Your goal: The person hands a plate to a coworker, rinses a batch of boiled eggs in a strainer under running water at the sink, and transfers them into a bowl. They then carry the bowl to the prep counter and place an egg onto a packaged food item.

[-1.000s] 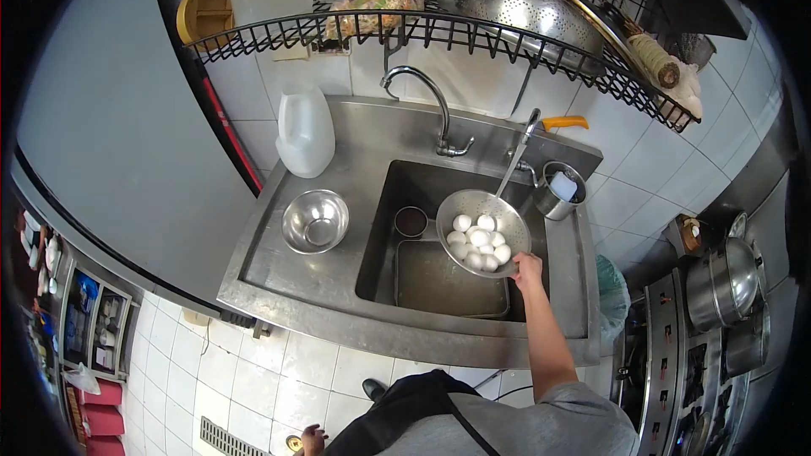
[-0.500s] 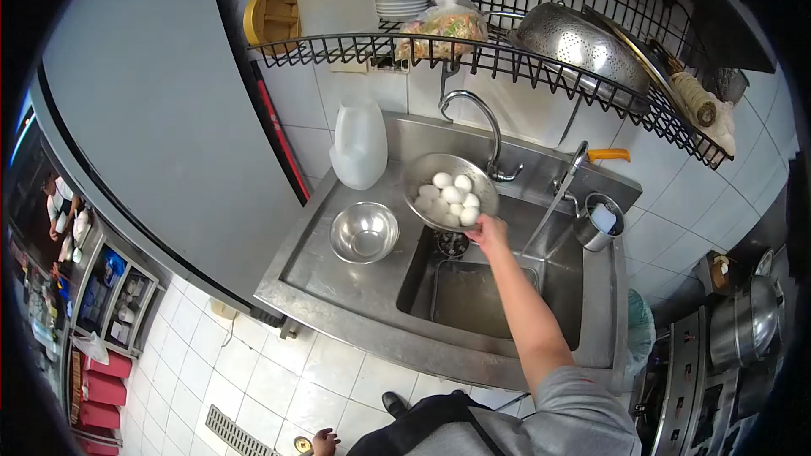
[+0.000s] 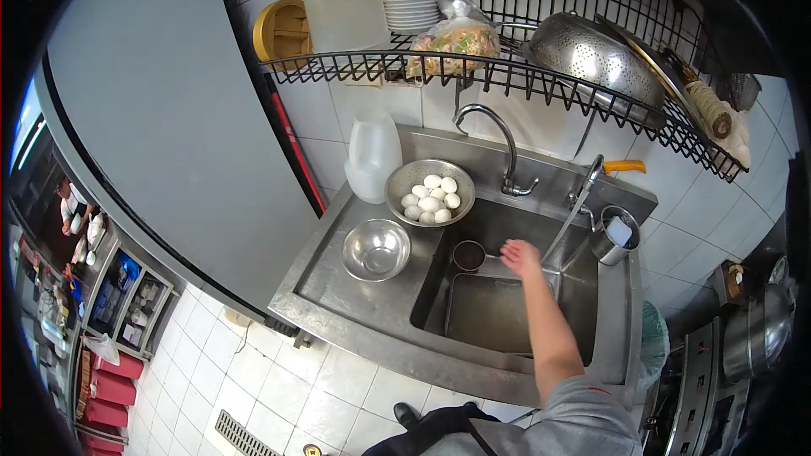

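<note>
My right hand is over the sink, fingers apart and holding nothing, left of the water running from the right faucet. A perforated metal colander with several white eggs rests on the counter at the sink's left edge. In front of it stands a shiny metal bowl. A rectangular tray and a small round container lie in the sink. My left hand is out of view.
Left of the colander stands a white plastic jug. A metal canister is at the counter's right. Overhead hangs a black wire rack with plates and a large colander. A person is far left; a stove is at right.
The colander of eggs has gone from over the sink to the counter on the left. My right hand has let go of it and moved back over the sink. My left hand has left the view.
</note>
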A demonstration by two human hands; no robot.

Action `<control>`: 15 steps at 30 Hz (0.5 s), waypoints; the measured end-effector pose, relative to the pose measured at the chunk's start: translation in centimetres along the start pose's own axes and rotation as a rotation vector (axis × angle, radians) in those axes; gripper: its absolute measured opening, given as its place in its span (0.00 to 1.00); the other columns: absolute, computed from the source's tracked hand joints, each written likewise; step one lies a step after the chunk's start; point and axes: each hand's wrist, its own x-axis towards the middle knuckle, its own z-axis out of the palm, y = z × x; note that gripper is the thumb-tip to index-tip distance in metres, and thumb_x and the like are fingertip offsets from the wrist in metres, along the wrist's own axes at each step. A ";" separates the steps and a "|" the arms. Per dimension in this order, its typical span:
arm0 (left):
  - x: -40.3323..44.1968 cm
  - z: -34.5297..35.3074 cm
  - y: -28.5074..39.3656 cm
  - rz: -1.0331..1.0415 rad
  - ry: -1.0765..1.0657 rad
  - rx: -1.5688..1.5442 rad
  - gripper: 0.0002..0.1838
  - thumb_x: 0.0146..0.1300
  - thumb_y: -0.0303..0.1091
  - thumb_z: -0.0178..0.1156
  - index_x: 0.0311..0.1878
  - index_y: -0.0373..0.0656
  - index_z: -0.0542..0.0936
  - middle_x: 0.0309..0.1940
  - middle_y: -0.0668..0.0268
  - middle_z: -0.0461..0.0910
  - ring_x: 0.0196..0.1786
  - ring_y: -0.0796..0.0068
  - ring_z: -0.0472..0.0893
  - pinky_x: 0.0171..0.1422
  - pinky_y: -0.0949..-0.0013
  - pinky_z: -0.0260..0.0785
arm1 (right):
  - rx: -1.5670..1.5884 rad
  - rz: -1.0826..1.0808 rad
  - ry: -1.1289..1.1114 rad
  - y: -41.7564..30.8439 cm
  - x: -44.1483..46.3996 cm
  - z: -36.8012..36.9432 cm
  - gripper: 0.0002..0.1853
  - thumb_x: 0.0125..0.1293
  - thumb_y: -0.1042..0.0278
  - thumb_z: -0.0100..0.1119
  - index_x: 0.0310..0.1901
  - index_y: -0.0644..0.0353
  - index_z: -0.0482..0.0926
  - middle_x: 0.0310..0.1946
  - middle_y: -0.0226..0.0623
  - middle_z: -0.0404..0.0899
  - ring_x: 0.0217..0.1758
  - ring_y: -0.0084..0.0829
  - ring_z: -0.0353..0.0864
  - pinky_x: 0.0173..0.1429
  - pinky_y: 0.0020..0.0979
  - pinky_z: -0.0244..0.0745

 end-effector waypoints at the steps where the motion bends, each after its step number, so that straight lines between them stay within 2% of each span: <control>1: 0.1 0.3 0.1 0.005 0.001 -0.002 0.19 0.59 0.31 0.53 0.53 0.35 0.71 0.42 0.53 0.77 0.43 0.65 0.78 0.46 0.65 0.71 | 0.171 0.016 -0.050 -0.4 2.4 -3.8 0.09 0.56 0.65 0.49 0.30 0.62 0.75 0.23 0.37 0.74 0.27 0.34 0.75 0.36 0.37 0.74; 2: 0.2 0.5 0.0 0.006 0.005 -0.006 0.18 0.59 0.30 0.53 0.53 0.35 0.71 0.41 0.53 0.78 0.43 0.65 0.78 0.45 0.65 0.71 | 0.231 0.006 0.025 -2.0 1.7 -4.7 0.08 0.56 0.66 0.48 0.23 0.59 0.73 0.15 0.33 0.69 0.17 0.28 0.68 0.26 0.32 0.67; 4: 0.4 0.8 0.1 0.009 0.011 -0.011 0.18 0.59 0.30 0.53 0.52 0.35 0.71 0.40 0.53 0.78 0.42 0.66 0.78 0.45 0.66 0.71 | 0.185 -0.030 0.038 -4.4 1.0 -5.8 0.09 0.58 0.66 0.48 0.22 0.57 0.70 0.14 0.31 0.67 0.15 0.25 0.65 0.22 0.29 0.61; 6: 0.6 1.3 0.1 0.014 0.015 -0.013 0.18 0.58 0.30 0.53 0.51 0.35 0.72 0.39 0.53 0.79 0.40 0.67 0.79 0.44 0.66 0.71 | 0.220 0.012 -0.374 -6.2 1.2 -7.8 0.09 0.62 0.67 0.43 0.27 0.59 0.71 0.15 0.28 0.67 0.15 0.20 0.63 0.21 0.26 0.58; 8: 0.8 1.7 0.4 0.021 0.012 -0.004 0.17 0.58 0.29 0.53 0.51 0.34 0.73 0.38 0.54 0.79 0.39 0.67 0.79 0.43 0.67 0.72 | 0.189 -0.046 -0.292 -7.5 3.4 -9.4 0.10 0.66 0.66 0.40 0.32 0.60 0.70 0.17 0.30 0.67 0.18 0.23 0.68 0.20 0.24 0.62; 10: 0.5 2.0 0.1 0.016 0.021 -0.003 0.17 0.58 0.29 0.53 0.50 0.34 0.73 0.37 0.54 0.80 0.38 0.68 0.79 0.42 0.68 0.72 | 0.222 -0.183 0.144 -9.9 1.6 -7.2 0.09 0.66 0.67 0.40 0.36 0.62 0.69 0.22 0.35 0.68 0.24 0.30 0.72 0.23 0.25 0.72; 13: -0.6 2.3 -2.2 -0.009 0.058 -0.023 0.16 0.57 0.28 0.53 0.49 0.33 0.74 0.35 0.55 0.80 0.37 0.69 0.80 0.41 0.69 0.72 | 0.372 -0.321 0.249 -12.1 3.8 -8.9 0.07 0.65 0.70 0.41 0.38 0.64 0.67 0.27 0.40 0.69 0.28 0.37 0.74 0.33 0.33 0.80; 14: -1.3 2.4 -3.5 -0.020 0.072 -0.046 0.16 0.57 0.28 0.53 0.48 0.33 0.74 0.35 0.55 0.80 0.36 0.70 0.80 0.41 0.69 0.72 | 0.494 -0.325 0.242 -12.4 6.5 -10.6 0.06 0.64 0.73 0.41 0.38 0.65 0.67 0.30 0.41 0.70 0.29 0.37 0.74 0.36 0.35 0.81; 15: -2.0 2.2 -5.8 -0.026 0.082 -0.078 0.16 0.57 0.28 0.53 0.48 0.33 0.74 0.34 0.55 0.81 0.36 0.70 0.80 0.40 0.69 0.72 | 0.568 -0.323 0.338 -13.0 8.4 -11.3 0.07 0.65 0.72 0.39 0.36 0.65 0.68 0.30 0.41 0.71 0.33 0.37 0.75 0.35 0.35 0.82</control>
